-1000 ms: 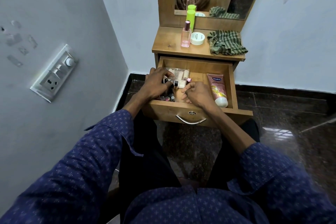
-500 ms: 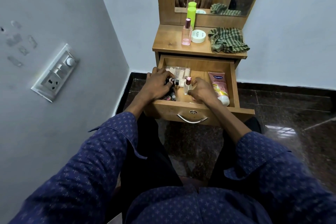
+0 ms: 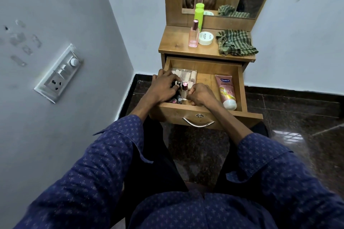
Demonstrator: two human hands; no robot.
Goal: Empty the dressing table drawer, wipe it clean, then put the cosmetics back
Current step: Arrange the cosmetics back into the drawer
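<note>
In a corner between grey walls, the wooden dressing table's drawer (image 3: 240, 83) stands pulled out over a dark polished floor. Both hands are inside it at the left. The small upright bottle (image 3: 184, 92) with the pink cap stands between them, its long axis vertical; the right hand (image 3: 200, 95) pinches its base, nearer than the left hand (image 3: 163, 87), which curls over dark lipstick tubes (image 3: 176, 87) just beside it.
</note>
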